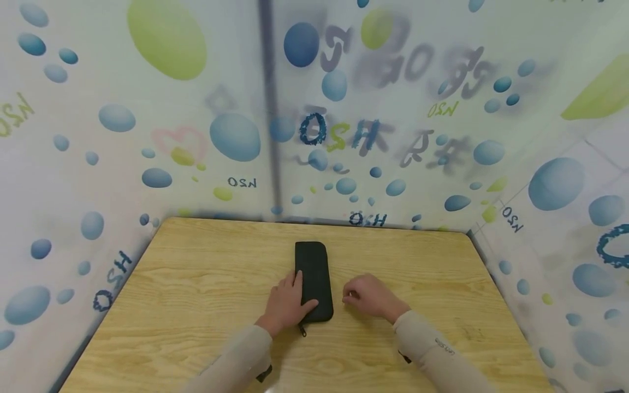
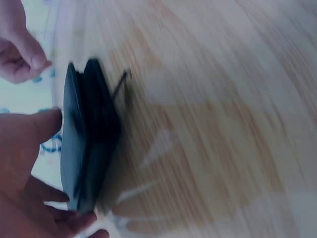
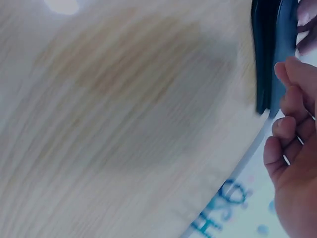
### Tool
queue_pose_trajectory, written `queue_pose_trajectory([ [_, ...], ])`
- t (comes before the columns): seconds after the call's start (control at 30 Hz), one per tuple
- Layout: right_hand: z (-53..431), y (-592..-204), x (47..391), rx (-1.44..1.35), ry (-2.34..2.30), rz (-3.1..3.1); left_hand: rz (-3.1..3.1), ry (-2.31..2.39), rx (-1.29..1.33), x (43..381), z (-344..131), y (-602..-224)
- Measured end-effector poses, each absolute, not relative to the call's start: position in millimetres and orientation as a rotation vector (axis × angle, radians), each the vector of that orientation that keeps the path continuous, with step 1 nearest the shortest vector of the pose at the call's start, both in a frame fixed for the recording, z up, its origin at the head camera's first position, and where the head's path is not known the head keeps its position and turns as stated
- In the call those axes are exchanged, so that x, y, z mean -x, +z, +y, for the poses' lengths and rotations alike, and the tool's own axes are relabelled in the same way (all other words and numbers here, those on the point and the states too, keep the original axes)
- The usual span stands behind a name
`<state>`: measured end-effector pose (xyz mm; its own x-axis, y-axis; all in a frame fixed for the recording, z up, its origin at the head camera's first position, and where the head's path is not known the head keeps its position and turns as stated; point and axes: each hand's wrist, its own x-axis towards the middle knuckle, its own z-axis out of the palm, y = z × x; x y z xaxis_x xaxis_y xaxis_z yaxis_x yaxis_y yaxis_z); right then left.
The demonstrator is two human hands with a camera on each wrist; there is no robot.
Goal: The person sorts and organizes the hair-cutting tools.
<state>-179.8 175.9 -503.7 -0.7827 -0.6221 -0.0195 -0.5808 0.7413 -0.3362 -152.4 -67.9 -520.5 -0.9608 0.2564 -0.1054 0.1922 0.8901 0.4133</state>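
Observation:
A long, flat black zippered case (image 1: pixel 314 284) lies on the wooden table, its zipper pull hanging off the near left corner. My left hand (image 1: pixel 286 303) rests along its left edge, thumb over the top near the close end and fingers extended by the side. In the left wrist view, the case (image 2: pixel 81 144) shows its zippered edge, with the left thumb (image 2: pixel 49 124) at its top face. Just right of the case, my right hand (image 1: pixel 371 296) has curled fingers and holds nothing visible. The right wrist view shows those bent fingers (image 3: pixel 292 101) next to the case (image 3: pixel 270 54).
The wood-grain table (image 1: pixel 211 273) spreads out on both sides of the case. Behind it stands a pale wall (image 1: pixel 245 202) with printed blue and green bubbles and lettering, and similar panels flank the table left and right.

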Motion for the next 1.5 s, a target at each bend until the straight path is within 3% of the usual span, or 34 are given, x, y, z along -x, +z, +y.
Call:
queue_pose_trajectory([
  [0.33, 214, -507, 185, 0.635, -0.409, 2.959, 2.958, 0.507, -0.152, 149, -37, -531],
  [0.63, 230, -510, 184, 0.543, -0.317, 3.042, 2.937, 0.501, -0.119, 150, -28, -527],
  [1.5, 259, -522, 177, 0.488, -0.385, 3.094, 2.732, 0.228, -0.596, 170, -63, -505],
])
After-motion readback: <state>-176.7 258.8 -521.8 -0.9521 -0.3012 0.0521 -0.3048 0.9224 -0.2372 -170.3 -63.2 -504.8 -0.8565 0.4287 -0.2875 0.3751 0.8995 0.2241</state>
